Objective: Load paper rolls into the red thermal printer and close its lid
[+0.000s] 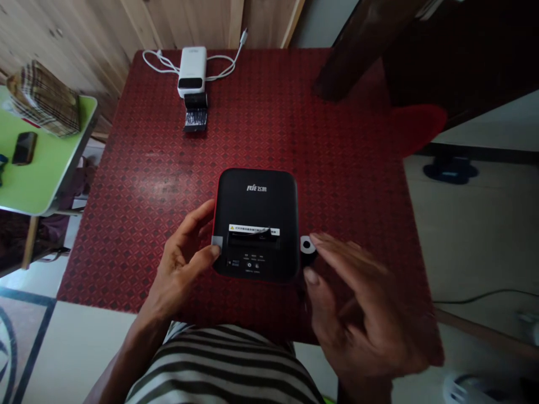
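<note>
A black thermal printer (256, 196) with a "FEIE" logo and a yellow-and-white warning label (254, 230) lies flat on the red patterned table (138, 196). My left hand (181, 261) grips its left side, with the thumb on a grey tape patch (217, 242). Just right of the printer, a small black roll with a white core (307, 246) sits between the index finger and thumb of my right hand (357, 303). The fingers hide part of the roll.
At the table's far end lie a white power bank (191, 70), its white cable (160, 62) and a black taped object (195, 115). A green table (46, 168) at left holds a plaid bag (44, 101) and a phone (24, 148). A dark wooden beam (353, 56) crosses the upper right.
</note>
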The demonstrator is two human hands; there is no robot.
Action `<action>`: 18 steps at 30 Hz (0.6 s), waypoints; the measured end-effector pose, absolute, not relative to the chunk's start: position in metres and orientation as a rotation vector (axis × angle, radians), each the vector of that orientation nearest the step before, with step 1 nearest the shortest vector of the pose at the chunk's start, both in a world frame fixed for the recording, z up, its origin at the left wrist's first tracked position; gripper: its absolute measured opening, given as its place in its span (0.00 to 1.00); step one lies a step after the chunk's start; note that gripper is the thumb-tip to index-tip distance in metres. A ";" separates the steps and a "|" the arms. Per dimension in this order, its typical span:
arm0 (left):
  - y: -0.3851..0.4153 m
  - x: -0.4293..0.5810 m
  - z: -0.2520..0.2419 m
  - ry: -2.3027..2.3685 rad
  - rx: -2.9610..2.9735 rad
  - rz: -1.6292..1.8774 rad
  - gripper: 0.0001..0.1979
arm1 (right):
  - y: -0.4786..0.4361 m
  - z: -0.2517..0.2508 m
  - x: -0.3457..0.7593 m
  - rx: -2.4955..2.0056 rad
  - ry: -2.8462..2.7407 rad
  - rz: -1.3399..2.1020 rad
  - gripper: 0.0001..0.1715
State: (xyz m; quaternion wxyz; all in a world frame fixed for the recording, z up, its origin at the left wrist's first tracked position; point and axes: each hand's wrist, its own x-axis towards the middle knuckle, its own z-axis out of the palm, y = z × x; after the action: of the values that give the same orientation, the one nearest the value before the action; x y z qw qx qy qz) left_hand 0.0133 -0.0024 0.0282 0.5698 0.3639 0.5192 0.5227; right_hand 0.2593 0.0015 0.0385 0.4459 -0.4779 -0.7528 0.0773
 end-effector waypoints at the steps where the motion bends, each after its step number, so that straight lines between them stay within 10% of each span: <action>1: -0.004 0.013 0.030 1.225 0.853 1.227 0.29 | 0.001 0.036 0.263 -1.202 -1.833 0.194 0.23; 18: 0.002 0.024 0.040 1.348 0.647 1.237 0.29 | -0.004 0.025 0.259 -1.187 -1.851 0.226 0.18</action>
State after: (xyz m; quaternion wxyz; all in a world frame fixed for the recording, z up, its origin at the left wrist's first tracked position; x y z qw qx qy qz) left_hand 0.0242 0.0020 0.0403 0.5649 0.2752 0.5733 0.5259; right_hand 0.2586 -0.0042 0.0250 0.4488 -0.4800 -0.7482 0.0914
